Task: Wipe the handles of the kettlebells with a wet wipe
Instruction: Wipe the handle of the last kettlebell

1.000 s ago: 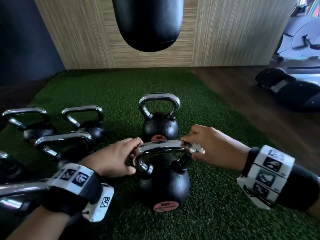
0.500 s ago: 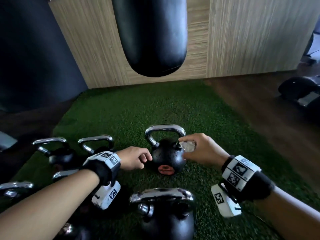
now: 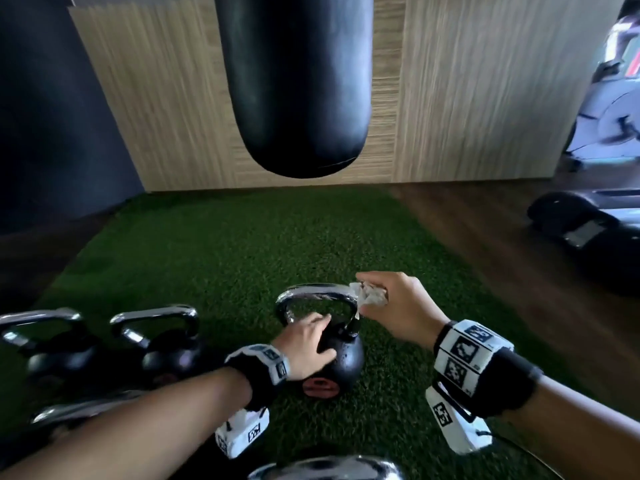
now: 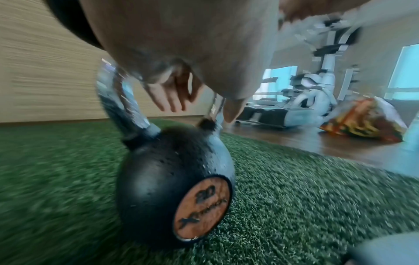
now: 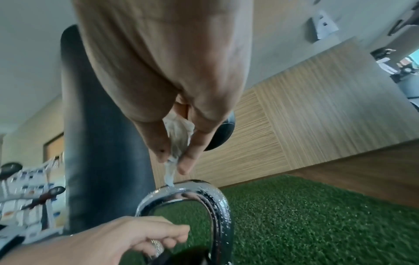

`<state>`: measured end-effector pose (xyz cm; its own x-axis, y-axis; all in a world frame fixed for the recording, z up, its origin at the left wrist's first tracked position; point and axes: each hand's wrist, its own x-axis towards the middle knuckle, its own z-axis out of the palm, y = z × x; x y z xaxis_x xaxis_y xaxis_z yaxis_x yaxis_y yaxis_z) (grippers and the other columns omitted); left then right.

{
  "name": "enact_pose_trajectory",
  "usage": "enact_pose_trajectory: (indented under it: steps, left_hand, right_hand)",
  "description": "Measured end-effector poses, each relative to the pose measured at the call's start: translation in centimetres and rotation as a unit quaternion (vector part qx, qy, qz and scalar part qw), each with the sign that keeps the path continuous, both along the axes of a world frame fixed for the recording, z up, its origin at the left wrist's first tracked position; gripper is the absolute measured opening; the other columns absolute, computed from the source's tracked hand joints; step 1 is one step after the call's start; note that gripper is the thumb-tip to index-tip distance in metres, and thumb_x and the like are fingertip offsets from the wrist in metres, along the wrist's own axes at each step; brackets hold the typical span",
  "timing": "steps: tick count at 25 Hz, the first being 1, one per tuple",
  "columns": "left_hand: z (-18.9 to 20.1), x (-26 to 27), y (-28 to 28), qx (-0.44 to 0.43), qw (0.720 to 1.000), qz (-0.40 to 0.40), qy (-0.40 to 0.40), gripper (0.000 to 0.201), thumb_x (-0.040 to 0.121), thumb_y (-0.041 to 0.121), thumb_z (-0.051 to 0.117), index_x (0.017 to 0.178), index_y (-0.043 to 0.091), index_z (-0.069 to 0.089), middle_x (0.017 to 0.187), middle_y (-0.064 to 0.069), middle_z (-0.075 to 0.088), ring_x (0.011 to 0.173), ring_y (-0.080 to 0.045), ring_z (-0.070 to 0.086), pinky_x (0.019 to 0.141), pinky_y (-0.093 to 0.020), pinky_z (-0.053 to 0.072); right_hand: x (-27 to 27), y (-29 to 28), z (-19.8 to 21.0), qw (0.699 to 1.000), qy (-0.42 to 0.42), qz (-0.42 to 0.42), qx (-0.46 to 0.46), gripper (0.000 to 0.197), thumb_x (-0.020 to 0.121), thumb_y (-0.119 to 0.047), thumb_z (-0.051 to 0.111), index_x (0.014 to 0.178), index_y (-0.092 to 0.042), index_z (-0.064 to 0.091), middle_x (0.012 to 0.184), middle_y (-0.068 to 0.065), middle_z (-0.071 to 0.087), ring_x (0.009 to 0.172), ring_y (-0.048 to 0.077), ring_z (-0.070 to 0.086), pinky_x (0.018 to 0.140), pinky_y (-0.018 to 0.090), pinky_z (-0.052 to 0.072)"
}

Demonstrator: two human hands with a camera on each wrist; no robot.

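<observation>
Both hands have reached the far kettlebell; left hand rests on it, fingers relaxed; right hand pinches the wet wipe against its handle.

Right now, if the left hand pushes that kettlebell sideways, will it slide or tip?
Probably neither: the kettlebell looks like solid iron, marked 20, sitting in the turf. Its chrome handle shows droplets, so it is likely slippery where the left hand reaches.

Green turf mat on wood floor. On turf: black kettlebell w/ chrome handle at centre, two more to its left, another at near edge.
</observation>
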<state>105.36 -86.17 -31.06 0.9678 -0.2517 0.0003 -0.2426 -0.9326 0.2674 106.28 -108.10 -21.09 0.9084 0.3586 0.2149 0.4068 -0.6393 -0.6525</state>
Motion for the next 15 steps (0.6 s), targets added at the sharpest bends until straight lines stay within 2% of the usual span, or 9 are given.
enact_pose_trajectory:
  steps: [3, 5, 8, 11, 15]
  left_hand:
    - [-4.6, 3.0, -2.0, 0.052, 0.999, -0.006, 0.001, 0.108, 0.085, 0.069, 0.051, 0.16, 0.007, 0.005, 0.168, -0.013, 0.007, 0.155, -0.025, 0.008, 0.127, -0.039, 0.01]
    - [-6.2, 4.4, -2.8, 0.083, 0.996, 0.001, -0.022, 0.114, 0.082, 0.079, 0.044, 0.16, 0.011, -0.002, 0.169, -0.012, 0.001, 0.156, -0.026, 0.002, 0.126, -0.047, 0.005]
    - [-7.6, 4.9, -2.2, 0.097, 0.994, 0.007, -0.056, 0.102, 0.086, 0.077, 0.041, 0.16, 0.018, 0.003, 0.168, -0.014, 0.009, 0.154, -0.032, 0.007, 0.125, -0.05, 0.006]
    - [-8.4, 4.8, -2.5, 0.112, 0.991, 0.027, -0.071, 0.092, 0.091, 0.072, 0.038, 0.158, 0.016, 0.012, 0.164, -0.018, 0.017, 0.15, -0.043, 0.012, 0.123, -0.054, 0.01]
    - [-8.6, 4.7, -2.9, 0.106, 0.99, 0.047, -0.082, 0.084, 0.09, 0.068, 0.039, 0.154, 0.016, 0.022, 0.161, -0.018, 0.025, 0.147, -0.046, 0.018, 0.12, -0.055, 0.014]
  right_hand:
    - [1.7, 1.0, 0.1, 0.997, -0.042, 0.011, -0.057, 0.048, 0.08, -0.021, 0.079, 0.128, -0.024, 0.069, 0.119, -0.005, 0.073, 0.098, -0.003, 0.061, 0.073, -0.007, 0.035]
    - [2.8, 2.2, 0.2, 0.995, -0.057, 0.003, -0.077, 0.047, 0.08, -0.022, 0.08, 0.126, -0.024, 0.07, 0.115, -0.006, 0.074, 0.094, -0.005, 0.059, 0.07, -0.008, 0.033]
    - [4.0, 5.5, 0.3, 0.993, -0.073, -0.005, -0.091, 0.047, 0.079, -0.022, 0.082, 0.125, -0.024, 0.07, 0.118, -0.005, 0.071, 0.097, -0.002, 0.057, 0.073, -0.008, 0.031]
    - [4.5, 7.1, -0.5, 0.991, -0.071, -0.004, -0.112, 0.049, 0.078, -0.025, 0.084, 0.125, -0.026, 0.07, 0.119, -0.006, 0.071, 0.1, 0.0, 0.06, 0.075, -0.007, 0.033]
    - [4.8, 7.7, -1.3, 0.99, -0.101, -0.01, -0.098, 0.046, 0.074, -0.026, 0.087, 0.118, -0.024, 0.073, 0.107, -0.006, 0.075, 0.085, -0.002, 0.063, 0.069, -0.007, 0.038]
